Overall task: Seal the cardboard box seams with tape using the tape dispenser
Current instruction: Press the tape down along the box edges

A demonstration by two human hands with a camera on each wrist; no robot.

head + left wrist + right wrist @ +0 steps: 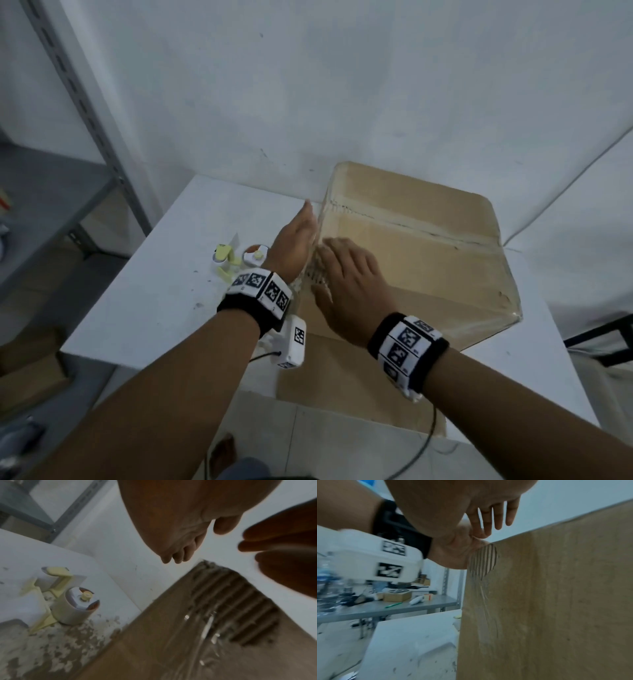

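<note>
Both hands work at the near left corner of the cardboard box (418, 260), which stands on the white counter (154, 301). Left hand (296, 240) lies flat against the box's left side, fingers straight and together, pointing away from the person; it holds nothing. Right hand (346, 277) rests palm down on the top of the box at the same corner, fingers spread and straight, pressing on a strip of clear tape (317, 270) that wrinkles over the edge. In the right wrist view that tape (485, 601) runs down the side of the box (556, 601) below a torn patch where the ribbed inner layer of the cardboard shows. A taped seam (421, 228) crosses the top of the box from left to right.

The tape dispenser (239, 257), pale yellow with a roll on it, lies on the counter just left of the left wrist, apart from both hands. In the left wrist view the dispenser (68, 601) lies on its side beside the box (154, 649). A grey metal shelf (51, 205) stands to the left of the counter.
</note>
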